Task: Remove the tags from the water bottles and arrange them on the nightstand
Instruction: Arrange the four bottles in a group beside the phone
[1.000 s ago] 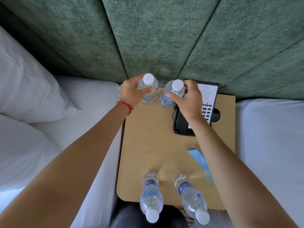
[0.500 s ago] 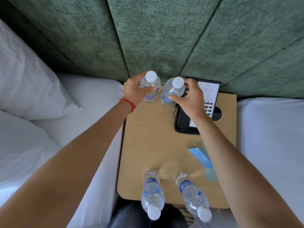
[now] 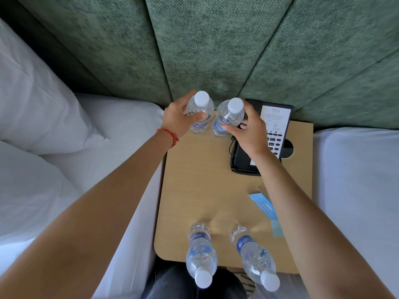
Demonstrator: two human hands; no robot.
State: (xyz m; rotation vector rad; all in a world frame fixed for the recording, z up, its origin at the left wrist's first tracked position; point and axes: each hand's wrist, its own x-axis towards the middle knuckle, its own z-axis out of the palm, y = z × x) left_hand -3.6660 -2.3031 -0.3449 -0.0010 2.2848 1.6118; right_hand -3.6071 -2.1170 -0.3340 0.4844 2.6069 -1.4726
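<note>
A view from above looks down on a small wooden bench (image 3: pixel 194 190) set between two white beds, with a green padded headboard (image 3: pixel 216 50) filling the top of the frame.

Four clear water bottles with white caps and blue labels stand upright on the bench. Two are at the upper centre, against the headboard, just beside each other. The left hand (image 3: pixel 177 119) — a red bracelet (image 3: pixel 168 135) on its wrist — curls its grip around the upper-left bottle (image 3: pixel 200 113), thumb across the label. The right hand (image 3: pixel 248 132) holds the upper-right bottle (image 3: pixel 228 117), its grip curved round the body with the thumb on the blue label.

The other two bottles stand untouched at the lower centre of the frame, near the bench's front edge: the lower-left bottle (image 3: pixel 201 253) and the lower-right bottle (image 3: pixel 254 255), a little apart.

Right of centre lies a black phone (image 3: pixel 278 130) with a printed card on its face, partly hidden by the right arm. Below it, at the bench's right edge, lie blue paper tags (image 3: pixel 264 206).

A white pillow (image 3: pixel 43 104) fills the upper left of the frame.
</note>
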